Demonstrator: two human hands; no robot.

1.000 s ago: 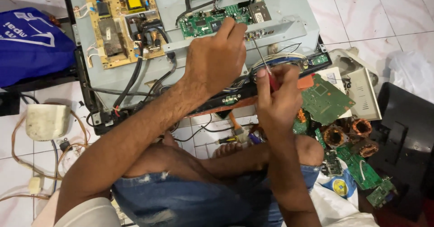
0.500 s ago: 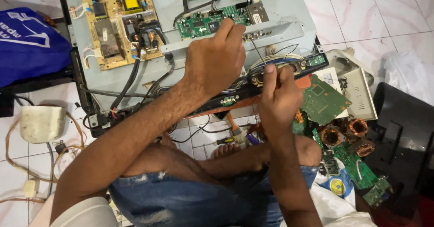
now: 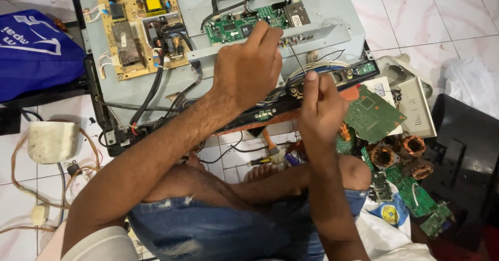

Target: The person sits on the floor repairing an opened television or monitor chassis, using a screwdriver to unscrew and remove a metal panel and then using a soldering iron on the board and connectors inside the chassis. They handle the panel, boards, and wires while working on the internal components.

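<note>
In the head view, the left hand (image 3: 247, 71) lies on the grey metal back panel (image 3: 208, 11) of an opened flat screen that rests on the tiled floor (image 3: 426, 11). Its fingers (image 3: 262, 35) are together, the tips pinched at the lower edge of the green circuit board (image 3: 244, 24); what they pinch is too small to tell. The right hand (image 3: 322, 108) is just beside, toward the person, and its fingers are clamped around the handle of a thin screwdriver (image 3: 296, 58). The handle is hidden inside the hand, and the metal shaft goes up from the fingers to the metal bracket (image 3: 322, 32) below the green board. To the left of the left fingers sits a yellow-brown power board (image 3: 138, 30) with black cables. To the right of the right fingers lie a loose green board (image 3: 371, 113) and some copper coils (image 3: 400, 149). A blue bag (image 3: 36, 53) lies far left.
</note>
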